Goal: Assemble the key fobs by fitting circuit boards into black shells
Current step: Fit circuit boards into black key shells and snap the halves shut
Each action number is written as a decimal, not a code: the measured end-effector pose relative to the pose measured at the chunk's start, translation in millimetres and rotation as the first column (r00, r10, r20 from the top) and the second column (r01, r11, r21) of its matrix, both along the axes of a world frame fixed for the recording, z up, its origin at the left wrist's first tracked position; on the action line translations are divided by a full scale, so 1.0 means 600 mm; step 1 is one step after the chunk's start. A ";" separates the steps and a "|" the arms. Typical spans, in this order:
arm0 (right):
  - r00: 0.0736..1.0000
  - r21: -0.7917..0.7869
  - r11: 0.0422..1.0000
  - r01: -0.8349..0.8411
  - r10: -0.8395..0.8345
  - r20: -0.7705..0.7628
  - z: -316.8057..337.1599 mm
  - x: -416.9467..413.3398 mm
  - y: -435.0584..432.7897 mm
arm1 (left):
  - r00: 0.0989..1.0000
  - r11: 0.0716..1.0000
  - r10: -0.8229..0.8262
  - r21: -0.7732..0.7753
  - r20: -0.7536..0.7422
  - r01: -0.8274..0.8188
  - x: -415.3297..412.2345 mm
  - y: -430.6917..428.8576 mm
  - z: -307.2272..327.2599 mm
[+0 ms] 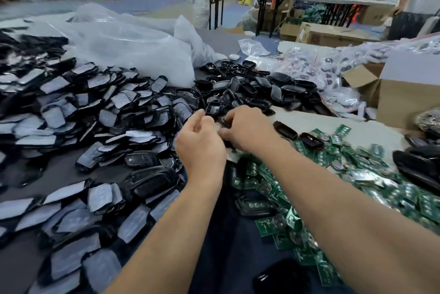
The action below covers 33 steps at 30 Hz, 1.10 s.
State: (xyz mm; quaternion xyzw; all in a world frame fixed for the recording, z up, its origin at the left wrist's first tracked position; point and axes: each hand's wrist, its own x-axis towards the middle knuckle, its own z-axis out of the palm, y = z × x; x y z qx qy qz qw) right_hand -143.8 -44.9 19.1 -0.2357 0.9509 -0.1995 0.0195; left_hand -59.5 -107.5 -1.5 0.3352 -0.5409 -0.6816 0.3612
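Black shells (240,89) lie heaped mid-table just beyond both hands, with green circuit boards (333,174) spread to the right and film-backed covers (83,115) piled on the left. Head view: left hand (200,143) has its fingers curled and thumb near forefinger, cannot tell if they pinch anything; right hand (247,129), just beside it, has fingers curled round a dark shell (221,122) that is blurred and mostly hidden. Clear bags (133,46) sit behind and a cardboard box (404,101) far right.

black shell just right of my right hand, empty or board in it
Empty: the black shell lies hollow side up, its inside dark, with no green showing.
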 end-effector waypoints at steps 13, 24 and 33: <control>0.997 -0.490 0.870 0.062 -0.075 -0.007 0.000 0.128 0.116 | 0.875 0.854 -0.480 -0.193 0.062 0.483 0.003 0.030 -0.011; 0.968 -0.112 0.966 0.234 -0.242 -0.064 -0.043 0.188 0.183 | 0.899 0.896 -0.437 0.106 0.022 0.432 0.016 0.021 0.009; 0.927 -0.519 0.813 0.265 -0.363 -0.095 -0.033 0.181 0.201 | 0.748 0.693 -0.657 0.315 -0.094 0.648 0.023 0.014 0.023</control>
